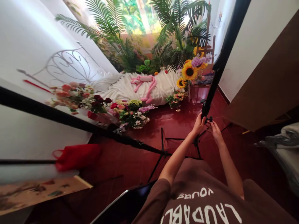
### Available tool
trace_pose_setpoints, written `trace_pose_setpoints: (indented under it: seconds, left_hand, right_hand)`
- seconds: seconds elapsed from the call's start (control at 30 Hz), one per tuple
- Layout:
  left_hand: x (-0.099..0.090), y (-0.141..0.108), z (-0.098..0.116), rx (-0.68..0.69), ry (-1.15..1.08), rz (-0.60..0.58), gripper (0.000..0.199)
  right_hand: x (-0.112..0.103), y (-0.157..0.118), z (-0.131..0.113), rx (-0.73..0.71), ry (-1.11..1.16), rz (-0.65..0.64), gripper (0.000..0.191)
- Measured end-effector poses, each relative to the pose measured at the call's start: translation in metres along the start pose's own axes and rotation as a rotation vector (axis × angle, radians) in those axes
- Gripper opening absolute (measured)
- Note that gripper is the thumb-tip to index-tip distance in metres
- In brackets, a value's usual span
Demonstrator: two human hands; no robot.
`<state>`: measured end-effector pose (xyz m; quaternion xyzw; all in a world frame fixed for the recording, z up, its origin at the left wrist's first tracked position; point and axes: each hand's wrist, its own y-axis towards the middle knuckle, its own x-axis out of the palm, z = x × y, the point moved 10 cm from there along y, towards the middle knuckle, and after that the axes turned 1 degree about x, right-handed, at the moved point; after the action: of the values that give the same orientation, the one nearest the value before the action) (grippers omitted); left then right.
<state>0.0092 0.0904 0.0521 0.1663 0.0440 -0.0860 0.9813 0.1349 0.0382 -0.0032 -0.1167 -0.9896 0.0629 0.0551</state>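
Note:
A black tripod stand (pixel 215 77) rises on the right, its pole slanting up out of the picture. Low on that pole, just under a collar, my left hand (pixel 198 125) is wrapped round it. Beside it, my right hand (pixel 216 131) has its fingers closed at a small black tightening knob (pixel 211 119) that sticks out from the pole. The fingertips partly cover the knob's stem. Below both hands, the stand's legs spread out over the red tiled floor (pixel 177 123).
A second black stand (pixel 77 119) crosses the left side. Ahead are a white-draped bed (pixel 165 88) with a pink plush toy (pixel 144 80), flower bunches (pixel 133 115), sunflowers (pixel 188 71) and palms (pixel 179 31). A red bag (pixel 77 155) lies left; a brown panel (pixel 263 84) stands right.

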Motion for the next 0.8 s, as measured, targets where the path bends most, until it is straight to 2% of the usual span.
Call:
trace_pose_setpoints:
  seconds: [0.17, 0.4, 0.63, 0.8]
  left_hand:
    - [0.003, 0.002, -0.01, -0.056, 0.01, -0.01, 0.034]
    - [0.001, 0.003, -0.013, -0.041, 0.054, 0.062, 0.029]
    - [0.001, 0.002, -0.014, -0.035, 0.01, 0.088, 0.031]
    - [-0.001, 0.003, -0.021, -0.061, 0.078, 0.11, 0.031]
  right_hand:
    - [-0.015, 0.011, 0.005, 0.035, -0.025, 0.01, 0.051]
    - [-0.009, 0.026, 0.0, 0.054, -0.062, -0.134, 0.053]
    - [-0.012, 0.043, -0.021, 0.043, -0.155, -0.269, 0.052]
    - [-0.003, 0.048, -0.037, 0.028, -0.265, -0.43, 0.05]
